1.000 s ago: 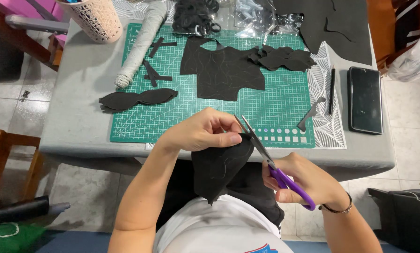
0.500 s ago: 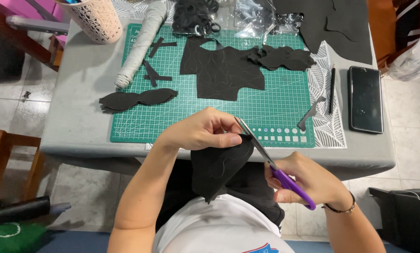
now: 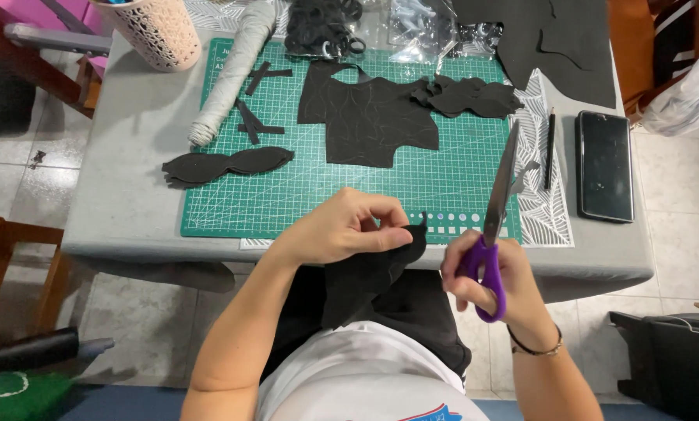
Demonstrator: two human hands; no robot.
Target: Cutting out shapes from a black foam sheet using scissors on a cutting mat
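a floppy piece of black felt-like fabric (image 3: 369, 277) hangs off the near edge of the grey counter (image 3: 123, 210), over the person's lap, so its curved edge is free on both faces. the left hand (image 3: 342, 230) pinches its top corner, thumb and fingers clenched on the cloth, holding it taut and raised toward the blades. just beside it, the right hand (image 3: 490, 281) has its fingers through the loops of the purple-handled scissors (image 3: 496, 210); the grip is closed on the handles, and the steel blades stand together, pointing up and away, apart from the fabric.

beyond the hands lies a green gridded cutting mat (image 3: 443, 183), a flat base for the cloth. on it rest a large black fabric sheet with faint traced outlines (image 3: 369, 117), a pile of small cut black shapes (image 3: 466, 97) and thin black strips (image 3: 252, 117). a finished black double-lobed piece (image 3: 225, 164) lies across the mat's left edge, set aside from the uncut stock. a grey rolled bundle (image 3: 233, 70) and a pale lattice basket (image 3: 155, 27) sit to the left; a dark pen (image 3: 550, 148) and a black phone (image 3: 604, 165) lie to the right, out of the work's way.
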